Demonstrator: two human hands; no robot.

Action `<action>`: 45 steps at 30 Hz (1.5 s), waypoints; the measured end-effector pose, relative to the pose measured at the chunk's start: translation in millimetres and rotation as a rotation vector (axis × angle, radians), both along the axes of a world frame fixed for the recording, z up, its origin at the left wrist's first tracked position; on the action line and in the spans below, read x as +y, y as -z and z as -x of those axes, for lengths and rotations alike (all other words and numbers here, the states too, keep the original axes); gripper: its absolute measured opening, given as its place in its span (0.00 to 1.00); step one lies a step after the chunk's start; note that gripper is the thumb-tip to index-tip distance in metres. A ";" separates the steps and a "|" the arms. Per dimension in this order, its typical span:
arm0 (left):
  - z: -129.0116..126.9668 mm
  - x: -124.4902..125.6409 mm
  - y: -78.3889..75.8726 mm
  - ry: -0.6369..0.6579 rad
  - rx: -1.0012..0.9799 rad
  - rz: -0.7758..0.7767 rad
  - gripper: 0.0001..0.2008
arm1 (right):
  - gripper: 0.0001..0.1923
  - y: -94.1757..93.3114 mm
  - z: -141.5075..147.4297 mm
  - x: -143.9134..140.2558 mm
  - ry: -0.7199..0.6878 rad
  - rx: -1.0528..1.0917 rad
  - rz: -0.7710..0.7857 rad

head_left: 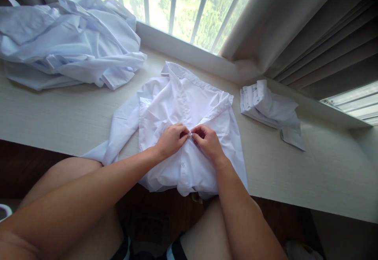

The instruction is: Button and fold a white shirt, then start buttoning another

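Note:
A white button-up shirt [165, 110] lies front up on the ledge, its collar toward the window and its hem hanging over the near edge. Around mid-placket, my left hand [174, 139] and my right hand [205, 137] meet fingertip to fingertip. Both pinch the shirt's front edges at a small button [190, 134]. Above that point the front falls open in a V; below it the two sides lie together, with another button [183, 165] showing. One sleeve [121, 126] stretches out to the left and down toward my knee.
A loose heap of white shirts [73, 43] covers the ledge's far left. To the right sits a folded stack of white clothes [268, 106]. A barred window [177, 8] and grey curtains [319, 35] stand behind the pale ledge [319, 173]. My legs are beneath its near edge.

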State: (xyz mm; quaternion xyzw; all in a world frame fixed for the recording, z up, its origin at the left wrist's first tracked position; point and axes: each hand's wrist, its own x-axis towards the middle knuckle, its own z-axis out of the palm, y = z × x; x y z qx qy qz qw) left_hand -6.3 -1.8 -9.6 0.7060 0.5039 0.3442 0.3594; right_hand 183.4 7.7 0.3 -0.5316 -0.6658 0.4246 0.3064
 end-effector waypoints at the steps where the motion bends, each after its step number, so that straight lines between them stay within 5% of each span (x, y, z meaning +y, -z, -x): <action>1: 0.0 0.2 -0.3 0.001 -0.003 0.003 0.06 | 0.08 -0.5 -0.4 0.1 -0.002 0.005 0.005; 29: 0.6 2.3 1.5 0.037 -0.004 -0.025 0.08 | 0.05 -5.5 0.1 -1.9 -0.007 -0.010 -0.008; 45: 0.3 4.5 -2.7 0.012 -0.051 0.036 0.06 | 0.14 -10.0 1.2 -3.3 -0.045 -0.058 0.042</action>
